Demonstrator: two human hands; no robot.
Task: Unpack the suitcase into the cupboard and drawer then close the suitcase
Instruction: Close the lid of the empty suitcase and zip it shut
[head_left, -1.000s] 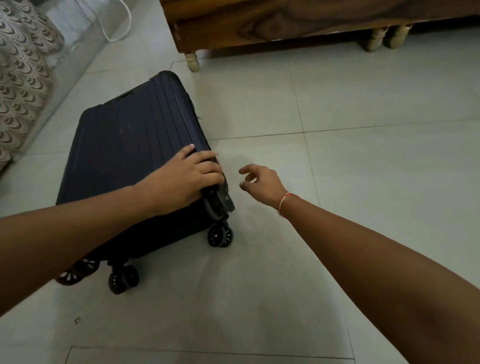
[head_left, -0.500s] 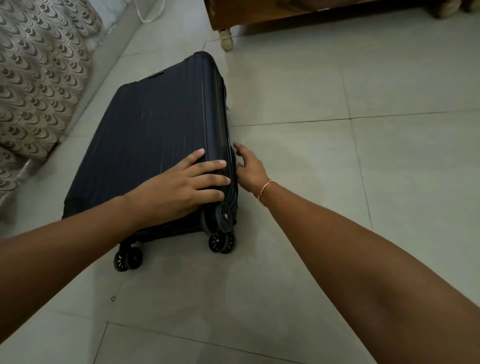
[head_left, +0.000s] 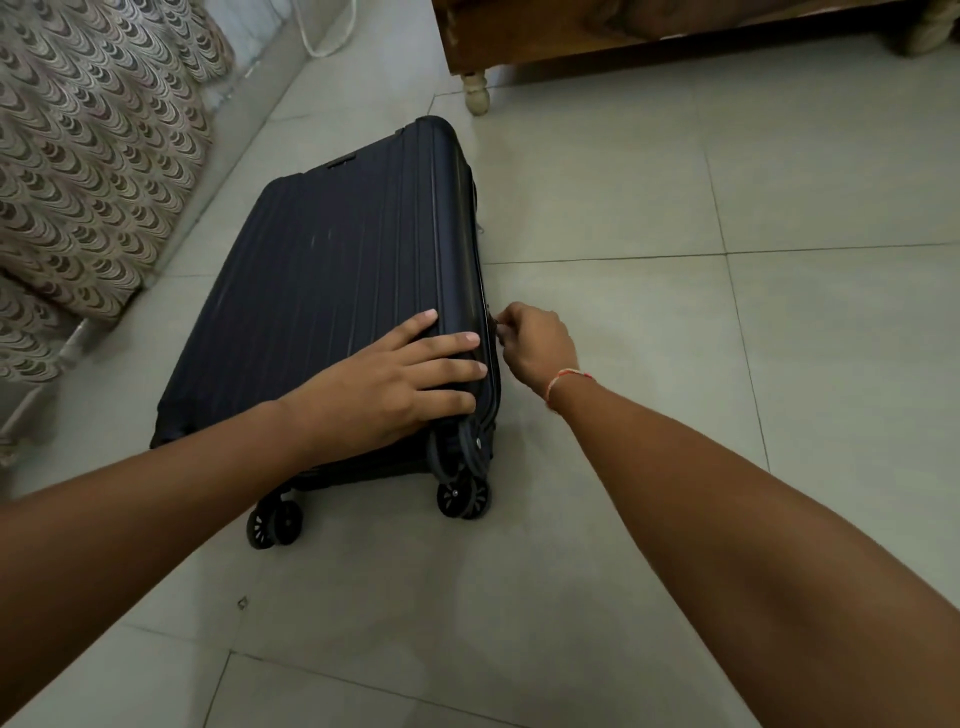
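A dark navy hard-shell suitcase (head_left: 322, 312) lies flat on the tiled floor with its lid down and its wheels toward me. My left hand (head_left: 400, 384) presses flat on the lid near the lower right corner, fingers straight. At the suitcase's right side seam my right hand (head_left: 530, 343) has its fingers curled and pinches a small dark zipper pull (head_left: 500, 328). The inside of the suitcase is hidden.
A patterned cloth (head_left: 88, 156) hangs at the left beside the suitcase. Wooden furniture on pale turned legs (head_left: 477, 93) stands at the back. A white cable (head_left: 332, 41) lies near the wall. Grey floor tiles (head_left: 727, 364) stretch to the right.
My right hand moved in from the open floor to the suitcase's right edge and closed on the zipper pull. The left hand stayed pressing on the lid. The view shifted closer.
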